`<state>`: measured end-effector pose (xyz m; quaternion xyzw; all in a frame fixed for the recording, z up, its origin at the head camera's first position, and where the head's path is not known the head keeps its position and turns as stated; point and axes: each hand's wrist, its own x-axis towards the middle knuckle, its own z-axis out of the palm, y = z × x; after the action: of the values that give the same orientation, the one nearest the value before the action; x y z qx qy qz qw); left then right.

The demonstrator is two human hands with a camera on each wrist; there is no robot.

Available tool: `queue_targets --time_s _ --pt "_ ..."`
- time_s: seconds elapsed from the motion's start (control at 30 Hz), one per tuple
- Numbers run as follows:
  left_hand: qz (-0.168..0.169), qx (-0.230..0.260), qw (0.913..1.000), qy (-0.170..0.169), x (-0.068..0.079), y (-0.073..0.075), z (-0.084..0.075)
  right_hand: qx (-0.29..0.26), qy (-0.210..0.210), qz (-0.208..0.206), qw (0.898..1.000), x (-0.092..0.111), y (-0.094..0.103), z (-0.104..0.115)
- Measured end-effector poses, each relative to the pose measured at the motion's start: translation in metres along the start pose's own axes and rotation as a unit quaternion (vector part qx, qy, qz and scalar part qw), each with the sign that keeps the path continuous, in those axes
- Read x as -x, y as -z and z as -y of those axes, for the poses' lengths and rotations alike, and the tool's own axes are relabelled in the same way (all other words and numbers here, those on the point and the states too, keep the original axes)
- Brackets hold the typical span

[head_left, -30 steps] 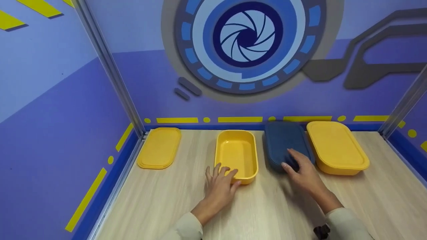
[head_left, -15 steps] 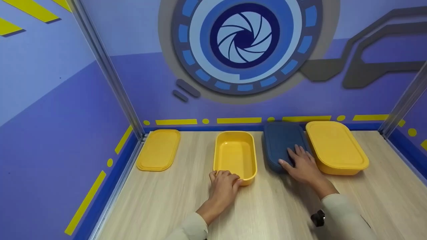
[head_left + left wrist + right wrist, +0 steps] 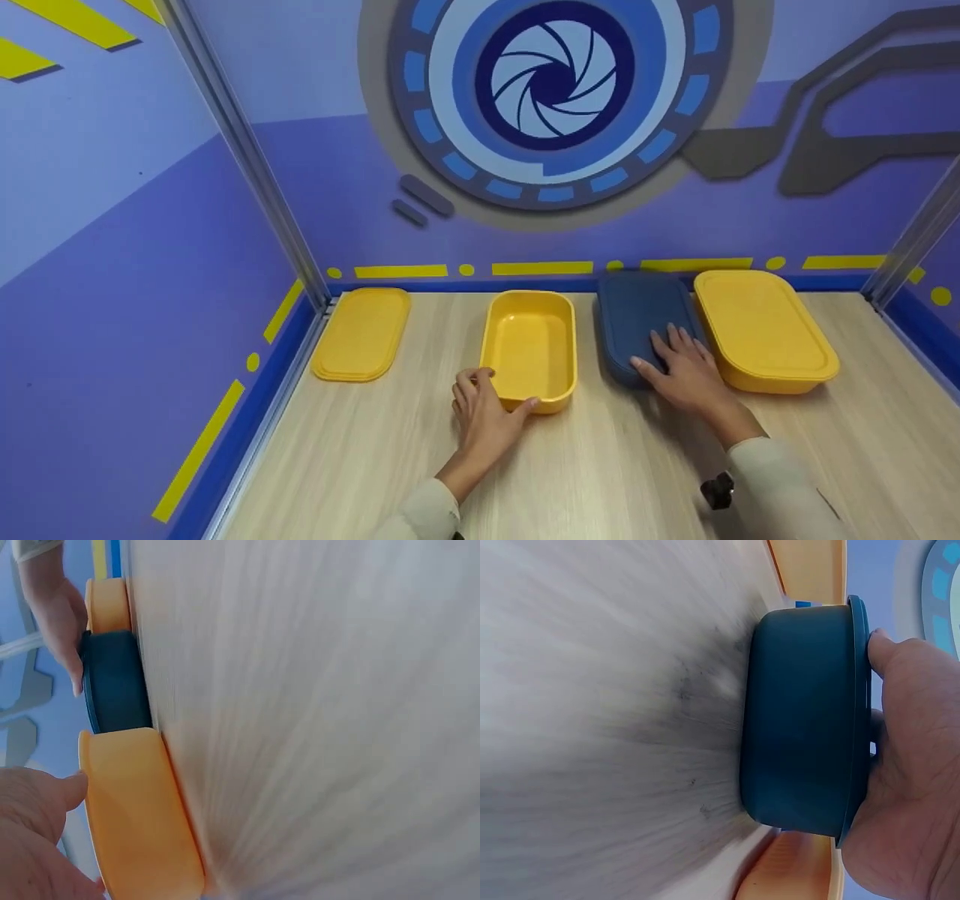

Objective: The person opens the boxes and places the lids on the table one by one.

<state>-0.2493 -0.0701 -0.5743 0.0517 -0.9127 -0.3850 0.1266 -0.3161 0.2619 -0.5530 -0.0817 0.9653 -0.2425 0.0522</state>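
Observation:
In the head view, an open yellow lunch box (image 3: 531, 345) stands with its inside bare. My left hand (image 3: 484, 420) grips its near left corner, thumb on the front rim and fingers bent over the left rim. From the left wrist view, the thumb (image 3: 73, 789) meets the upper rim of this box (image 3: 142, 817). My right hand (image 3: 690, 379) rests with spread fingers on the lid of a closed dark blue lunch box (image 3: 645, 319). The right wrist view has the blue box (image 3: 806, 720) side-on, the thumb tip right at its lid edge.
A loose yellow lid (image 3: 361, 334) lies flat at the left. Right beside the blue box stands a yellow box with its lid on (image 3: 769, 326). Printed panels (image 3: 315, 187) wall in the wooden table (image 3: 375, 450) at the back and sides.
My left hand came down onto the box's near edge, then its fingers shifted to the left rim. The right hand's fingers spread onto the blue lid. The boxes stay in place.

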Motion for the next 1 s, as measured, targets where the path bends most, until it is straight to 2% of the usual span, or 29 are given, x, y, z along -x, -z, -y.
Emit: queue_targets --time_s 0.13,0.27,0.43,0.5,0.6,0.77,0.87,1.0 --pt "0.018 0.056 0.9967 0.056 -0.007 0.005 0.001 0.003 0.002 -0.003 1.000 0.001 0.000 -0.001" --pt "0.059 0.096 0.9874 0.112 -0.014 0.012 0.001 0.005 0.000 -0.006 1.000 0.001 0.000 0.000" --pt "0.140 0.167 0.9607 0.172 -0.012 0.020 0.003 0.012 -0.003 -0.014 1.000 0.001 -0.003 0.003" --pt "0.154 0.204 0.9501 0.178 -0.009 0.021 0.003 0.017 -0.007 -0.016 1.000 0.000 -0.005 0.004" --pt "0.157 0.252 0.9373 0.183 -0.008 0.023 0.005 0.021 -0.013 -0.015 1.000 0.000 -0.006 0.006" --pt "0.162 0.300 0.9174 0.206 -0.014 0.027 0.008 0.017 -0.013 -0.014 1.000 0.000 -0.004 0.004" --pt "0.165 0.318 0.9104 0.208 -0.017 0.032 0.012 0.012 -0.010 -0.014 1.000 0.001 -0.004 0.003" --pt "0.162 0.328 0.9076 0.205 -0.019 0.039 0.019 0.015 -0.007 -0.014 1.000 0.002 -0.003 0.003"
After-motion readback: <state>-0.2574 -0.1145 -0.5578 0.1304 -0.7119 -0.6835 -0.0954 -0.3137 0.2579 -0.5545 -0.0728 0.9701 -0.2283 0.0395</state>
